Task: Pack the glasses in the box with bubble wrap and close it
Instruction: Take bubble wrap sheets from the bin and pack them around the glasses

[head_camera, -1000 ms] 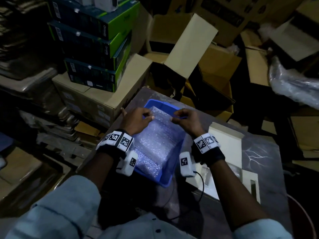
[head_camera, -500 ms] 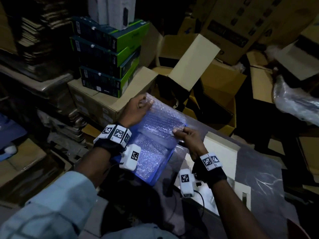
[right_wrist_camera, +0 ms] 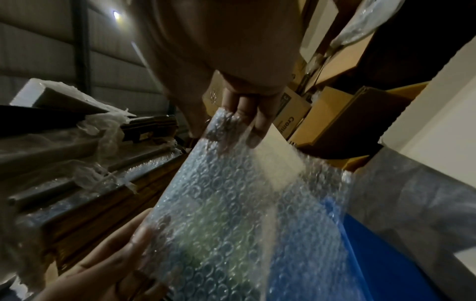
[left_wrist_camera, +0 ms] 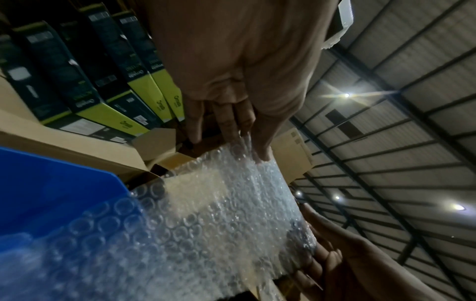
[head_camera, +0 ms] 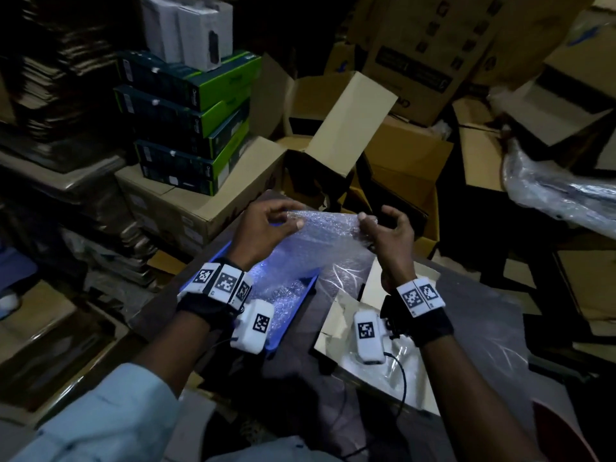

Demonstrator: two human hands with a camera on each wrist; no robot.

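Note:
A clear sheet of bubble wrap (head_camera: 328,235) hangs stretched between both hands above a blue tray (head_camera: 301,303). My left hand (head_camera: 266,225) pinches its top left corner. The right hand (head_camera: 388,228) pinches the top right corner. The sheet's lower end trails into the tray. In the left wrist view the wrap (left_wrist_camera: 219,213) runs from my fingertips (left_wrist_camera: 260,156) down past the tray (left_wrist_camera: 51,183). The right wrist view shows the wrap (right_wrist_camera: 231,203) held by fingers (right_wrist_camera: 247,120) over the tray (right_wrist_camera: 381,264). An open white box (head_camera: 373,291) lies to the right on the table. No glasses are visible.
The dark table (head_camera: 483,345) carries the tray, the white box and crumpled clear plastic (head_camera: 400,358). Behind it stand open cardboard cartons (head_camera: 360,128), a stack of green and black boxes (head_camera: 186,128) on a brown carton, and a plastic-wrapped bundle (head_camera: 560,191) at the right.
Both hands have lifted the bubble wrap up out of the blue tray and pulled it taut between them, moving up and away from me.

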